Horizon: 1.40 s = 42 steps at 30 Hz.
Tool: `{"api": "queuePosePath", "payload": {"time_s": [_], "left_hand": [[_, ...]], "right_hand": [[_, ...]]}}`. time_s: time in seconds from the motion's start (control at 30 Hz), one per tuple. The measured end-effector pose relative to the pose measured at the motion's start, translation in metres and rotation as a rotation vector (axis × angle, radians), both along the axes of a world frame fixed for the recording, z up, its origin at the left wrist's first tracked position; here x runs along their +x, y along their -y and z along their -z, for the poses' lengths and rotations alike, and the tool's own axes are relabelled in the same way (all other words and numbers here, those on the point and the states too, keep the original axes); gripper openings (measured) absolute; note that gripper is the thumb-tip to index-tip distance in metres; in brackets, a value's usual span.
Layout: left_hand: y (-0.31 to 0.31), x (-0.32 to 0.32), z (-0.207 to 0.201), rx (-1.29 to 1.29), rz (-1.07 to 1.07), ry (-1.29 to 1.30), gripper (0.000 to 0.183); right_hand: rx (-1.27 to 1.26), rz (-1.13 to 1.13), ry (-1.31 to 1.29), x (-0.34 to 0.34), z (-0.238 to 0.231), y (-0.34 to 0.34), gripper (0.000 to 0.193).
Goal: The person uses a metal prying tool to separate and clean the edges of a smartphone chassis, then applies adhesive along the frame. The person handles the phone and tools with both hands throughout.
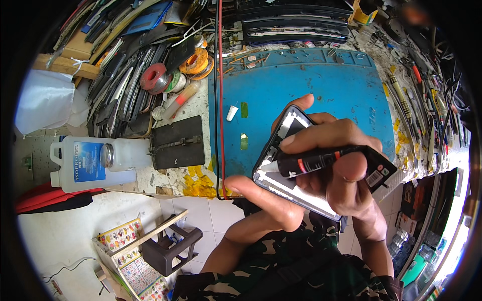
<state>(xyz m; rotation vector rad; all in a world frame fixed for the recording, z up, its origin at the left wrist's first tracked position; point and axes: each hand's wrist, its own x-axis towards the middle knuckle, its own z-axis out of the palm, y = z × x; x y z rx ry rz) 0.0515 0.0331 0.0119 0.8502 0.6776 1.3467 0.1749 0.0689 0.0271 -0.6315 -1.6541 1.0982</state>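
My left hand (276,206) is wrapped round a phone frame (284,129), holding it tilted above the near part of a blue work mat (301,80). The frame has a dark rim and a pale strip along its inner edge. In my right hand (346,173) is a black glue tube (305,164) with coloured markings. Its white nozzle points at the frame's left inner edge, and I cannot tell whether it touches. Fingers and tube cover much of the frame's inside. A small white cap (232,113) lies on the mat to the left.
A clamp plate (178,143), a white jug (75,163) and solder spools (154,79) stand left of the mat. Black and red cables (221,100) cross its left side. Stacked phone parts (296,27) lie behind, and hand tools (401,95) line the right.
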Motion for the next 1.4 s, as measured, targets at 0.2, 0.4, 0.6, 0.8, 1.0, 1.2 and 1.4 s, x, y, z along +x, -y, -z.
{"api": "queuePosePath", "payload": {"time_s": [0.2, 0.4, 0.6, 0.8, 1.0, 1.2, 1.4], "left_hand": [[0.0, -0.007, -0.006, -0.028, 0.062, -0.05, 0.093], [-0.001, 0.004, 0.001, -0.026, -0.057, 0.018, 0.091], [-0.001, 0.009, 0.003, -0.107, -0.121, 0.07, 0.091], [0.0, 0.0, 0.0, -0.072, 0.046, 0.102, 0.105], [-0.001, -0.004, 0.002, -0.027, 0.067, 0.196, 0.089], [-0.002, -0.003, 0.001, 0.03, 0.003, 0.098, 0.081], [0.0, 0.0, 0.002, -0.05, -0.039, 0.154, 0.083]], "right_hand": [[0.074, 0.033, 0.033, 0.001, 0.006, 0.006, 0.018], [0.057, 0.022, 0.008, 0.001, 0.01, 0.003, 0.019], [0.029, 0.035, -0.027, 0.001, 0.01, 0.003, 0.019], [0.076, 0.028, 0.071, 0.004, 0.004, 0.003, 0.035], [-0.041, 0.029, 0.055, 0.002, -0.006, 0.008, 0.023], [0.008, 0.051, 0.067, 0.002, -0.003, 0.006, 0.03], [0.007, 0.087, 0.074, 0.001, -0.005, 0.009, 0.04]]}}
